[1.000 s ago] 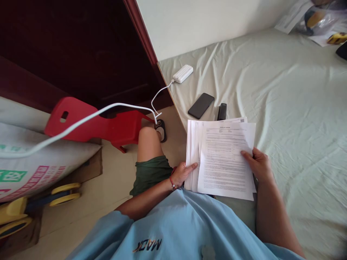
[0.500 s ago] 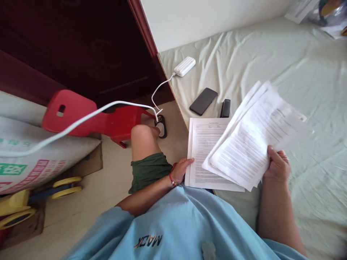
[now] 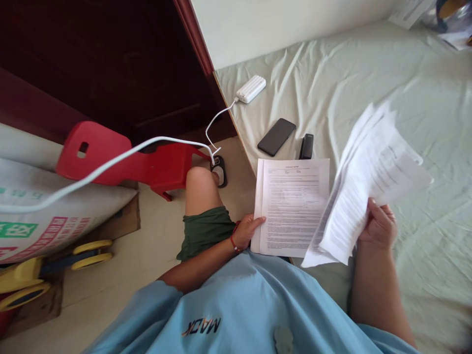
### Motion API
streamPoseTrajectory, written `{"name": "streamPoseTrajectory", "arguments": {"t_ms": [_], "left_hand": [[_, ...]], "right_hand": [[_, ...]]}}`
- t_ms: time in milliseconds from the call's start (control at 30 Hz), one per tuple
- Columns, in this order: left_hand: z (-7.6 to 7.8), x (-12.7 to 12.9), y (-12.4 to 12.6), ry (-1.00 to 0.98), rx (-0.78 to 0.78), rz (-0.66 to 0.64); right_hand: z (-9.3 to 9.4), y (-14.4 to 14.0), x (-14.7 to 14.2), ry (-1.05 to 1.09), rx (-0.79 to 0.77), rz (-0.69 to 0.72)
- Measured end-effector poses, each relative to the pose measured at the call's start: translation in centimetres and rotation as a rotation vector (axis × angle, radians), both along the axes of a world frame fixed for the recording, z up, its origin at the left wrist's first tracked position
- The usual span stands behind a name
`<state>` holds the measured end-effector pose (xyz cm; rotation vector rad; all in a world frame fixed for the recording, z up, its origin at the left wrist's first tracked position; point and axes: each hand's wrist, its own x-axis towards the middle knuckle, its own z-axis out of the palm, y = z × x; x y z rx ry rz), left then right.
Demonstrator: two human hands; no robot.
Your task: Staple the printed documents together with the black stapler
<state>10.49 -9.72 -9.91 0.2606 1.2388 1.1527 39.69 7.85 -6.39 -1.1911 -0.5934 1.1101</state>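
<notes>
My left hand [image 3: 248, 232] grips the left edge of a flat stack of printed sheets [image 3: 293, 206], thumb on top and fingers hidden underneath. The stack lies at the front edge of the cloth-covered surface, its top page fully in sight. In my right hand [image 3: 379, 223] is a bundle of loose printed papers [image 3: 363, 182], pinched at its right side between thumb and fingers. These papers are raised and bent, with sheets fanned apart at the top. Their lower left corner overlaps the stack's right edge. A black stapler [image 3: 306, 146] rests just beyond the stack.
Left of the stapler lies a black phone [image 3: 277, 137]. Behind it, a white power bank [image 3: 251, 89] has a white cable [image 3: 110, 168] running off leftward. Pale green cloth [image 3: 435, 113] covers the surface. On the left stand a red plastic chair [image 3: 99, 150] and a printed sack [image 3: 55, 211].
The bundle in my right hand has moved right and tilted more upright, uncovering most of the stack's top page. My left hand stays on the stack's edge.
</notes>
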Motion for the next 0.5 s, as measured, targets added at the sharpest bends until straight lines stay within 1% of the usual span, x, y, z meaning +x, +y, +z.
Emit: {"name": "streamPoseTrajectory", "arguments": {"t_ms": [67,133,233,267,333,400,500], "left_hand": [[0.0,0.0,0.0,0.006,-0.004,-0.015],[0.0,0.0,0.0,0.012,-0.009,-0.028],[0.2,0.1,-0.1,0.03,0.011,-0.034],[0.2,0.1,-0.1,0.035,0.024,-0.037],[0.3,0.2,-0.2,0.036,0.046,-0.042],[0.4,0.2,-0.3,0.028,0.053,-0.047],[0.3,0.1,-0.4,0.035,0.038,-0.049]], "right_hand": [[-0.2,-0.3,-0.2,-0.093,-0.007,0.003],[-0.5,-0.8,-0.2,-0.255,-0.048,0.089],[-0.8,-1.2,0.1,-0.656,-0.071,0.284],[-0.8,-1.2,0.1,-0.799,-0.06,0.329],[-0.6,-1.2,0.2,-1.026,-0.05,0.371],[-0.2,-1.1,0.1,-1.14,-0.06,0.381],[0.0,-1.1,0.1,-1.148,-0.068,0.455]]}}
